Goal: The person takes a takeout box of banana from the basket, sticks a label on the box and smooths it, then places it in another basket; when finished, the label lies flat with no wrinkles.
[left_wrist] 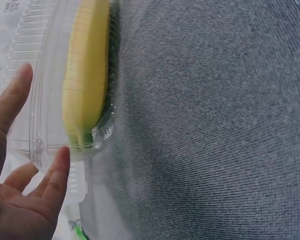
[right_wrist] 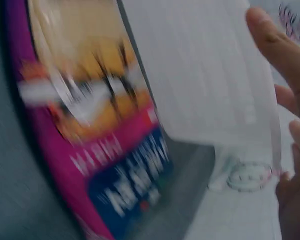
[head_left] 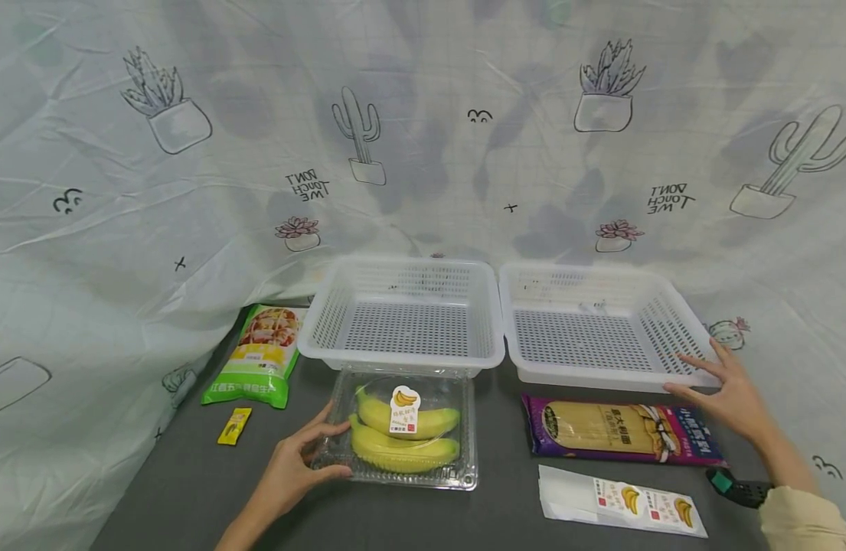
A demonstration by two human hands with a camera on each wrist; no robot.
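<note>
A clear plastic box (head_left: 468,428) holds two yellow bananas (head_left: 405,453), with a white banana label (head_left: 404,409) on its lid. At the box's left side is my left hand (head_left: 288,463), fingers spread; its fingertips are at the box corner in the left wrist view, where one banana (left_wrist: 87,70) shows through. By the front right corner of the right white basket (head_left: 622,381) is my right hand (head_left: 736,394), thumb and fingers stretched out along the corner. In the right wrist view the thumb lies before the basket wall (right_wrist: 205,75). Contact there is hard to tell.
A second white basket (head_left: 402,358) stands behind the box. Purple-packed pasta (head_left: 609,430) lies before the right basket, a label sheet (head_left: 622,501) nearer. On the left are a green food bag (head_left: 257,356) and a small yellow packet (head_left: 234,425). A patterned curtain (head_left: 429,138) closes the back.
</note>
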